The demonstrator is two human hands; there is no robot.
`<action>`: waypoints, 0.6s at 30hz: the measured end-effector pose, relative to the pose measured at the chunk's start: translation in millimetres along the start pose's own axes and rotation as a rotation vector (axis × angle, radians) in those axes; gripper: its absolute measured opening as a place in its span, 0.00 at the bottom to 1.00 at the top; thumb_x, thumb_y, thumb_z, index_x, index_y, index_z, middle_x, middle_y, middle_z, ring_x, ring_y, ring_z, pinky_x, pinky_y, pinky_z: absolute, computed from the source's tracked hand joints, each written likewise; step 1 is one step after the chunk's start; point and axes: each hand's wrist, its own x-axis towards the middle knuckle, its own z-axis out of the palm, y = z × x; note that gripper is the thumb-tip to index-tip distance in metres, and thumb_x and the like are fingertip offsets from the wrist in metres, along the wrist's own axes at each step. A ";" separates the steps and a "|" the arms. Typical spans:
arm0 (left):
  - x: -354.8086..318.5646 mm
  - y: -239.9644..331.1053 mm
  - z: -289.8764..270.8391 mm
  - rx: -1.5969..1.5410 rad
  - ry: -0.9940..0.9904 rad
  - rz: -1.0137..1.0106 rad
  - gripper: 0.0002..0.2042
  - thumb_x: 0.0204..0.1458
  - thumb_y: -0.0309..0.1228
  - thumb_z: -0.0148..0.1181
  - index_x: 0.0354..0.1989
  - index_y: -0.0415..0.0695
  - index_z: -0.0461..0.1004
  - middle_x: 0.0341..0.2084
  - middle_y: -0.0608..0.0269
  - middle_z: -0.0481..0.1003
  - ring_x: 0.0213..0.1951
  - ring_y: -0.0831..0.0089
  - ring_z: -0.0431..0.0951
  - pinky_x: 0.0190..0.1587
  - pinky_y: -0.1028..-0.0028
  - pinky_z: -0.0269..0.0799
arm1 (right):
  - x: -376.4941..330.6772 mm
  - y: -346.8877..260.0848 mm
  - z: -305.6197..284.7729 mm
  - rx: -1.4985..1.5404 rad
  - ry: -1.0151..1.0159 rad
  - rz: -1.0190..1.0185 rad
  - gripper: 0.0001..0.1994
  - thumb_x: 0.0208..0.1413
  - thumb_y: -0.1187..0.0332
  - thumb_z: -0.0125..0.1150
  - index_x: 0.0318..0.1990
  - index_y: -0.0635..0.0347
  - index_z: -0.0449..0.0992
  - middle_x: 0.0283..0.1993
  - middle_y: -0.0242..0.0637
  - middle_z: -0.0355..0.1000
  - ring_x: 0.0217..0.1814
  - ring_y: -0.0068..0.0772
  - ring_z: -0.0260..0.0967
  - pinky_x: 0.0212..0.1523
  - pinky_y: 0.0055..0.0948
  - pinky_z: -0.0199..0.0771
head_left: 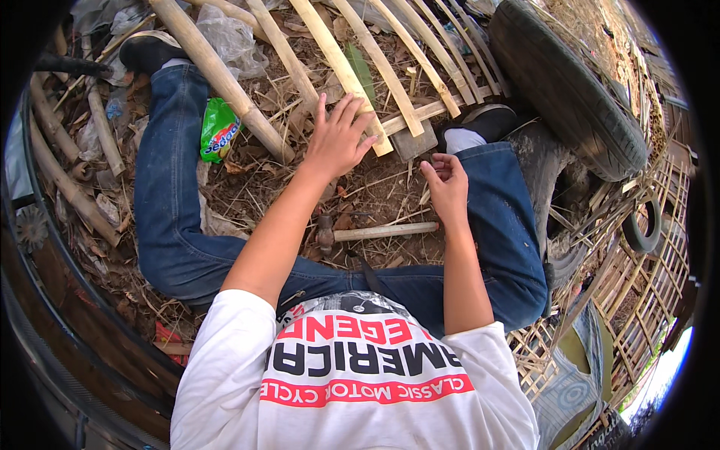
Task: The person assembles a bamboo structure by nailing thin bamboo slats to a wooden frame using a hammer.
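Note:
My left hand (337, 144) lies with spread fingers on the lower end of a pale split-bamboo slat (335, 66). My right hand (448, 180) hovers beside my right knee, its fingers loosely curled and apart, with nothing visible in them. Several similar slats run side by side up and away, some of their ends lying on a bamboo crosspiece (431, 111). A grey block (415, 142) sits beneath the crosspiece, just ahead of my right hand. On the ground between my legs rests a hammer (382, 232) with a wooden handle and rusty head.
A thick bamboo pole (221, 79) slants down left of the slats. A green plastic packet (219, 129) lies by my left leg. A large tire (570, 90) leans at the right, above bamboo lattice (637, 300). Dry leaves and plastic scraps litter the dirt.

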 end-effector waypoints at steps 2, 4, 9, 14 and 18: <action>0.2 -0.6 0.5 0.003 0.010 0.011 0.21 0.62 0.49 0.51 0.56 0.50 0.72 0.62 0.56 0.65 0.69 0.58 0.57 0.71 0.39 0.35 | -34.6 0.2 -21.2 -0.008 -0.032 -0.027 0.16 0.53 0.69 0.71 0.46 0.64 0.75 0.36 0.35 0.73 0.32 0.21 0.68 0.33 0.24 0.71; -2.2 -2.4 1.5 0.016 -0.005 -0.003 0.21 0.62 0.48 0.51 0.58 0.51 0.70 0.62 0.56 0.64 0.70 0.60 0.55 0.72 0.41 0.33 | -66.8 -16.1 -46.8 -0.020 -0.036 -0.004 0.15 0.52 0.71 0.70 0.46 0.64 0.75 0.37 0.34 0.73 0.32 0.21 0.68 0.34 0.24 0.71; -1.5 -1.4 0.3 0.017 -0.009 0.022 0.22 0.63 0.48 0.50 0.59 0.51 0.70 0.63 0.55 0.64 0.70 0.59 0.55 0.71 0.42 0.33 | -121.7 -42.6 -107.5 -0.106 0.007 -0.048 0.14 0.50 0.75 0.69 0.44 0.64 0.75 0.38 0.34 0.72 0.36 0.23 0.68 0.39 0.23 0.68; 2.6 -2.0 -0.2 0.078 -0.031 0.035 0.22 0.63 0.49 0.49 0.59 0.50 0.70 0.63 0.55 0.63 0.70 0.59 0.56 0.71 0.42 0.32 | -162.8 -57.8 -172.8 -0.038 0.321 -0.228 0.10 0.54 0.79 0.65 0.44 0.66 0.74 0.39 0.32 0.71 0.38 0.21 0.67 0.44 0.21 0.68; 4.4 -2.6 0.5 0.091 -0.031 0.034 0.23 0.63 0.49 0.49 0.60 0.50 0.70 0.64 0.55 0.63 0.70 0.59 0.56 0.71 0.42 0.31 | -201.7 -35.4 -221.5 -0.004 0.654 -0.261 0.09 0.59 0.79 0.61 0.46 0.67 0.73 0.40 0.34 0.72 0.39 0.22 0.70 0.45 0.20 0.70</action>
